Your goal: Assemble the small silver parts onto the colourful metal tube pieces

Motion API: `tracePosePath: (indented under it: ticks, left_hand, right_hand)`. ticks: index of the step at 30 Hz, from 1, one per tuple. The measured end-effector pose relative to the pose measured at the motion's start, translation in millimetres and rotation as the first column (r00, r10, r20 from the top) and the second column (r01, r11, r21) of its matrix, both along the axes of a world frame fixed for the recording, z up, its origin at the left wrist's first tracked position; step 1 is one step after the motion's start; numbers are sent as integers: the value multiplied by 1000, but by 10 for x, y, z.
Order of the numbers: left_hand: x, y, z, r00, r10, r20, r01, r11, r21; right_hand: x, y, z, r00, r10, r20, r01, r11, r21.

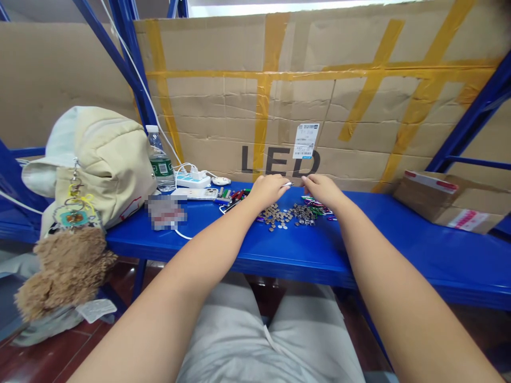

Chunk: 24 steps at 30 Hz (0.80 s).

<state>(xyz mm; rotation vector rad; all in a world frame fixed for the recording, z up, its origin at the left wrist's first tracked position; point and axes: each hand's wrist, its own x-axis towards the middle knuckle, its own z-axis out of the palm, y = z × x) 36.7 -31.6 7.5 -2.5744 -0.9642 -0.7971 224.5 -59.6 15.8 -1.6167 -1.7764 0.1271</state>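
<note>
In the head view two bare hands meet over a blue shelf (399, 250). The left hand (269, 190) pinches one small silvery piece (286, 184) at its fingertips; the right hand (323, 190) curls just beside it, fingers narrow, and whether it grips anything cannot be told. Below them lies one heap of small round metal discs (279, 215), dull silver, too many to count, touching a cluster of coloured pieces (315, 208). One water bottle (160, 159), one cream backpack (104, 159) and one cardboard box (443, 199) stand well apart

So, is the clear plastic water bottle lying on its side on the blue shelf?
No, the clear plastic water bottle stands upright on the blue metal shelf, beside the cream fabric bag.
</note>
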Motion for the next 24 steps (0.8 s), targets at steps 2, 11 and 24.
tracePosePath:
  ticks: [2, 11, 24]
  left_hand:
    - [-42, 34, 2, 1000, 14, 12, -14, 999, -52]
    - [-99, 72, 1, 999, 48, -15, -50, 989, -136]
    - [-85, 93, -18, 997, 25, -79, -37, 987, -156]
  right_hand:
    - [164, 19, 5, 969, -170, 181, 171, 985, 12]
    - [441, 32, -107, 891, -165, 422, 297, 917, -268]
    - [529, 131, -173, 833, -320, 452, 443, 875, -196]
